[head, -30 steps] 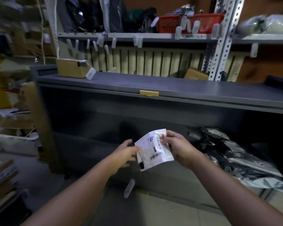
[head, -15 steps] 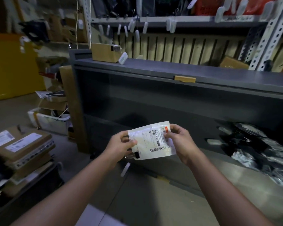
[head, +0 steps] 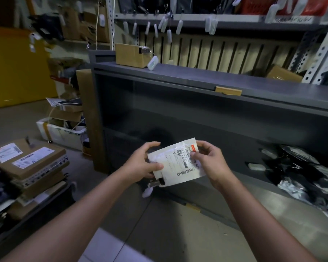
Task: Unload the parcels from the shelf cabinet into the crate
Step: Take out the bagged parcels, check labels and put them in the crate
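Two grips hold one white parcel (head: 176,167) in the air in front of the grey shelf cabinet (head: 178,114). Your left grip (head: 144,163) clasps its left edge, thumb pressed on the face. Your right grip (head: 210,163) pinches the top right corner, on the printed label. The parcel is tilted, barcode toward you. Dark bagged parcels (head: 301,173) lie on the cabinet's lower shelf, off to your right. Brown boxes (head: 32,163) are stacked low on your left.
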`<state>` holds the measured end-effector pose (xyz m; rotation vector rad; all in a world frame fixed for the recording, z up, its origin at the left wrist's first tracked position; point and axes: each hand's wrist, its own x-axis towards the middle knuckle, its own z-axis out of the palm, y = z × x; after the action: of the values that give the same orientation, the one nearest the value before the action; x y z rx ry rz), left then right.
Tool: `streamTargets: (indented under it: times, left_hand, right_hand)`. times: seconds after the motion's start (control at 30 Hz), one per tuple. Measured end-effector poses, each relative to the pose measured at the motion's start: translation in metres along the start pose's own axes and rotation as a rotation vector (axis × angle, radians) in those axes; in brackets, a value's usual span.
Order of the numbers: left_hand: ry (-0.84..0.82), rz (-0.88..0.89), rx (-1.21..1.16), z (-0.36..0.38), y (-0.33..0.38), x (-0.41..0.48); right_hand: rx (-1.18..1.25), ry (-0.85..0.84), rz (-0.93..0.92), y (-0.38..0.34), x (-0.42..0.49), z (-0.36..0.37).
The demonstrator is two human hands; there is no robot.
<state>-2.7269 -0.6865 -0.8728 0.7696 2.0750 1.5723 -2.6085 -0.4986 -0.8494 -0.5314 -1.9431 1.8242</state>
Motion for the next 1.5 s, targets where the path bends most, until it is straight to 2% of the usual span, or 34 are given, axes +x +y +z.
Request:
streamTargets:
  times: [0.1, 0.3, 0.5, 0.7, 0.83, 1.03, 1.23, 1.4, 1.5]
  left_hand:
    - [-0.089, 0.016, 0.176, -0.001, 0.0, 0.004]
    - [0.037, 0.04, 0.317, 0.0, -0.001, 0.013]
    - [0.144, 0.076, 0.34, 0.001, 0.003, 0.018]
    - [0.26, 0.11, 0.248, 0.005, 0.008, 0.015]
    - [0.272, 0.137, 0.169, 0.007, 0.008, 0.008]
    - [0.305, 0.158, 0.117, 0.005, 0.008, 0.006]
    - [0.18, 0.254, -0.06, 0.01, 0.014, 0.004]
    - [0.149, 0.199, -0.123, 0.003, 0.008, 0.011]
    - [0.222, 0.014, -0.208, -0.006, 0.004, 0.013]
  right_hand:
    - [-0.027, -0.017, -0.029, -0.001, 0.001, 0.002]
    - [-0.045, -0.062, -0.067, -0.005, -0.001, 0.013]
    - [-0.046, -0.124, -0.114, -0.014, -0.005, 0.022]
    - [-0.009, -0.207, -0.066, -0.015, -0.009, 0.023]
    - [0.143, -0.193, 0.081, -0.014, -0.012, 0.021]
    - [-0.102, -0.016, 0.216, -0.005, -0.011, 0.016]
    - [0.12, -0.119, 0.38, -0.006, -0.014, 0.016]
    - [0.231, -0.061, 0.319, -0.007, -0.01, 0.019]
    - [0.253, -0.059, 0.271, -0.003, -0.006, 0.019]
